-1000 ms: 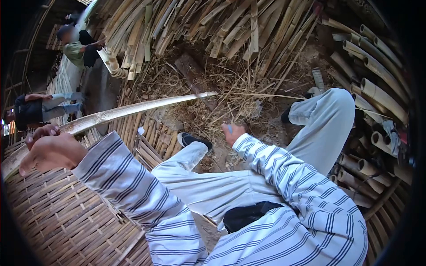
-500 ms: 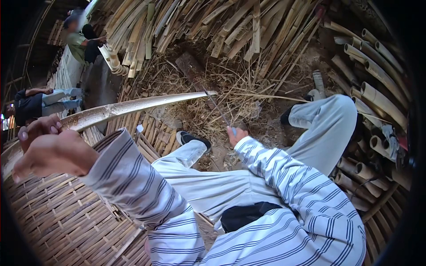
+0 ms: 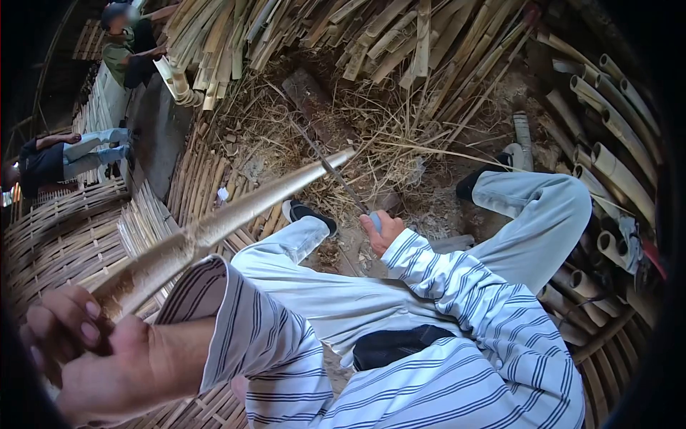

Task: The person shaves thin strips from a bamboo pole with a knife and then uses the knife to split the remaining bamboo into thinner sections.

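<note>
My left hand [image 3: 93, 350], low at the left, is closed around the near end of a split bamboo piece [image 3: 250, 211]. The hollow inner face of the bamboo shows, and it slants away to a far tip over the shavings. In my right hand [image 3: 386, 232] is the blue handle of a long thin knife [image 3: 343, 187], fingers wrapped round it. The blade points up and left, crossing the bamboo near its far tip. Under the tip lie a dark wooden block [image 3: 307, 96] and a heap of bamboo shavings [image 3: 389, 161].
Split bamboo strips [image 3: 386, 36] are piled at the back. Cut bamboo tubes [image 3: 614, 161] are stacked on the right. Woven bamboo panels [image 3: 64, 229] lie at the left. A seated person [image 3: 121, 53] and another person [image 3: 50, 161] are at the far left. My legs frame the work area.
My left hand has come down and nearer, so the bamboo slants more steeply. The knife blade now lies across the bamboo, a little back from its tip, with more blade showing beyond.
</note>
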Available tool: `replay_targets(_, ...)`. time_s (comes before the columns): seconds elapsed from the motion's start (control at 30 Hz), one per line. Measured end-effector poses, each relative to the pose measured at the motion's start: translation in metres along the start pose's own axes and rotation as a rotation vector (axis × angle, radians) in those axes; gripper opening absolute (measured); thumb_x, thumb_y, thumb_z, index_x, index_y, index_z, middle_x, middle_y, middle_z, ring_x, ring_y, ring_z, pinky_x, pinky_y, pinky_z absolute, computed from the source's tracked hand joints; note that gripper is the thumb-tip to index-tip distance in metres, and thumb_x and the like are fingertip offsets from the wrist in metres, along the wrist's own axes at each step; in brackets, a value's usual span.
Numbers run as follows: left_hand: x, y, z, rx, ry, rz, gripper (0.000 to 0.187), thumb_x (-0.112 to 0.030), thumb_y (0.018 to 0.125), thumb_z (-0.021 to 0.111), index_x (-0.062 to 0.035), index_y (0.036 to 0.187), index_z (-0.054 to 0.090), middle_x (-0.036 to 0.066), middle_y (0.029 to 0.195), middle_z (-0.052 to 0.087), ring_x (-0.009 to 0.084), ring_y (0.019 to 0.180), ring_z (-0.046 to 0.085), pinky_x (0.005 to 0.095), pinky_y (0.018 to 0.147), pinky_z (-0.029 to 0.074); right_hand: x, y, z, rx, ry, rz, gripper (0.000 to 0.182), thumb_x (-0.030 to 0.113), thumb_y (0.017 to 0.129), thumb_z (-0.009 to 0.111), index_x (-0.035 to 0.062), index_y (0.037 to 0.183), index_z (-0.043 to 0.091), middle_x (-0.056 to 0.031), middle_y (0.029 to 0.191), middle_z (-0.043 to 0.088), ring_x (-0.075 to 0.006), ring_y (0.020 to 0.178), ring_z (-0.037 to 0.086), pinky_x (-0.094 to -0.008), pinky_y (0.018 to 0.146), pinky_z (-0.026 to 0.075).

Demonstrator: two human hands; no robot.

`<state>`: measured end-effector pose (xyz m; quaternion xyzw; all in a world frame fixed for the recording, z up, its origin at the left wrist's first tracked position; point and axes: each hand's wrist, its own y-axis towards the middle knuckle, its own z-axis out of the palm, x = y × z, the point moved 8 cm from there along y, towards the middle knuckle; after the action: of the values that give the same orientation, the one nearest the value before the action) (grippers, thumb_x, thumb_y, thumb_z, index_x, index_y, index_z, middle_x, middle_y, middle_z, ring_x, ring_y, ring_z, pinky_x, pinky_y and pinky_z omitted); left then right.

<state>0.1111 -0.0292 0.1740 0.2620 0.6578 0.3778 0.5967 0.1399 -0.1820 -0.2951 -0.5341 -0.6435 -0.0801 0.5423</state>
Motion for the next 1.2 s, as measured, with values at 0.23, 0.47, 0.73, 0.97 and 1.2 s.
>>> replay_targets(0.23, -0.003, 0.001, -0.026, -0.019, 0.046, -0.032, 0.062, -0.045, 0.093, 0.002, -0.0037, 0.065, 0.04, 0.007, 0.05, 0.033, 0.0144, 0.042, 0.025, 0.0266, 0.04, 0.026, -0.017, -0.007, 0.003, 0.145, -0.037, 0.109, 0.061, 0.057, 0.088, 0.046, -0.0011, 0.102, 0.057, -0.033, 0.081, 0.06, -0.0481, 0.08, 0.061, -0.051, 0.072, 0.049)
replay_targets(0.47, 0.006, -0.013, -0.014, -0.067, -0.073, -0.121, 0.064, -0.047, 0.093, -0.002, -0.0047, 0.069, 0.04, 0.004, 0.05, 0.033, 0.0127, 0.042, 0.024, 0.0265, 0.041, 0.025, -0.062, 0.012, 0.019, 0.137, -0.13, 0.149, 0.065, 0.059, 0.089, 0.041, -0.0009, 0.109, 0.056, -0.0371, 0.096, 0.057, -0.0477, 0.089, 0.059, -0.0509, 0.081, 0.048)
replay_targets(0.73, 0.038, 0.008, -0.014, -0.068, -0.113, -0.113, 0.065, -0.048, 0.094, 0.0, -0.0016, 0.073, 0.04, 0.007, 0.052, 0.036, 0.0145, 0.046, 0.023, 0.0274, 0.042, 0.022, -0.038, 0.0, 0.024, 0.181, -0.032, -0.002, 0.049, 0.05, 0.092, 0.042, 0.0042, 0.1, 0.056, -0.0326, 0.082, 0.06, -0.0496, 0.085, 0.058, -0.0543, 0.074, 0.047)
replay_targets(0.97, 0.053, 0.016, -0.011, -0.048, -0.096, -0.183, 0.066, -0.049, 0.094, -0.003, -0.0032, 0.07, 0.038, 0.007, 0.051, 0.033, 0.014, 0.045, 0.023, 0.0259, 0.041, 0.023, -0.117, 0.036, 0.044, 0.011, -0.168, 0.219, 0.061, 0.056, 0.091, 0.04, -0.0011, 0.098, 0.062, -0.0317, 0.092, 0.061, -0.0474, 0.094, 0.056, -0.0494, 0.087, 0.043)
replay_targets(1.2, 0.067, 0.029, -0.006, -0.029, -0.067, -0.135, 0.056, -0.04, 0.093, 0.003, -0.0049, 0.065, 0.037, 0.005, 0.051, 0.034, 0.0133, 0.042, 0.023, 0.0256, 0.039, 0.022, -0.108, 0.031, 0.05, 0.12, -0.142, 0.25, 0.062, 0.058, 0.089, 0.042, 0.0014, 0.107, 0.059, -0.0321, 0.103, 0.058, -0.0477, 0.1, 0.053, -0.0487, 0.091, 0.042)
